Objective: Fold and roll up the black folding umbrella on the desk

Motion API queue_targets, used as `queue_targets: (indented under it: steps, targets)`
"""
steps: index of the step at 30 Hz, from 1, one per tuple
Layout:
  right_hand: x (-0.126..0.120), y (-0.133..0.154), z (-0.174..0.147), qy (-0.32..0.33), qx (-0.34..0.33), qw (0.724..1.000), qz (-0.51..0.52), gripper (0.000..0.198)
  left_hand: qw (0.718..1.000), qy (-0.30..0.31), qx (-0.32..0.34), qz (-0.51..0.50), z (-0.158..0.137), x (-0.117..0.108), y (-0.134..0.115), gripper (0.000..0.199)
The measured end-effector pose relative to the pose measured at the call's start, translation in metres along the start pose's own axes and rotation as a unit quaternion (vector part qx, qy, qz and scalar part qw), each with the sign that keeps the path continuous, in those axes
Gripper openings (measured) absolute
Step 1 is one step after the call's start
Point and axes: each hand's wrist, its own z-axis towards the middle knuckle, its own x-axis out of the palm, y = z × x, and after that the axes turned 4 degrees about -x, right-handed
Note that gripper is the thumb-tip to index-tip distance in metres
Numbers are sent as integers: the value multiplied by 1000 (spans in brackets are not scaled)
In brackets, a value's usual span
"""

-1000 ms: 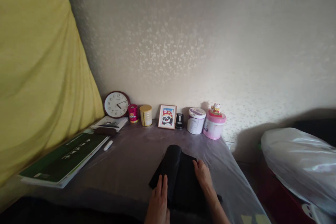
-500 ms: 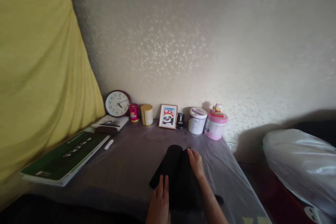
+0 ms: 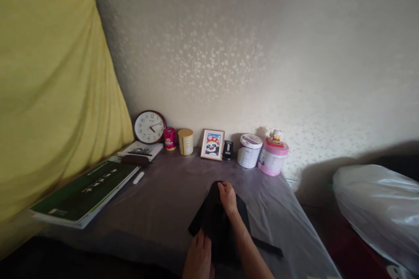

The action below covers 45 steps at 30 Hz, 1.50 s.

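A black cloth piece [image 3: 218, 231] lies partly folded at the near middle of the table. From its right side a narrow black strap [image 3: 268, 246] runs out over the tabletop. My right hand [image 3: 228, 196] is closed on the cloth's far edge, fingers pinching the fabric, and its forearm crosses over the cloth. At the near left edge, my left hand [image 3: 199, 253] has its fingers together and bent over the fabric; the thumb is mostly hidden. The dark folds are hard to tell apart.
Along the wall stand a clock [image 3: 149, 127], a pink can [image 3: 170, 139], a yellow-lidded can [image 3: 186, 143], a panda picture frame [image 3: 212, 144] and two tubs [image 3: 249, 152]. A green book [image 3: 88, 192] lies left. A plastic-covered bundle [image 3: 376, 196] stands right of the table.
My right hand has moved left with the cloth's far edge, folding that side inward. More of the strap shows at the right. My left hand stays near the same spot, fingers more bent.
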Motion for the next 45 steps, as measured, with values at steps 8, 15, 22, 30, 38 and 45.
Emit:
queue_targets:
  steps: [8, 15, 22, 30, 38, 45]
  targets:
    - [0, 11, -12, 113, -12, 993, -44, 19, 998, -35, 11, -43, -5, 31, 32, 68]
    - [0, 21, -27, 155, -129, 963, -178, 23, 992, -111, 57, -31, -10, 19, 23, 60]
    - [-11, 19, -39, 188, -221, 944, -158, 25, 997, -71, 36, 22, 10, 5, -5, 79]
    - [-8, -5, -31, 176, -300, 928, -132, 25, 998, -63, 20, 1, 17, 13, 2, 78]
    - [2, -27, 9, 55, -252, 947, -191, 33, 998, -24, -65, 0, 19, 16, -4, 89]
    - [-19, -66, -35, 4, -192, 936, -296, 43, 996, -69, -39, -33, 10, 11, 7, 91]
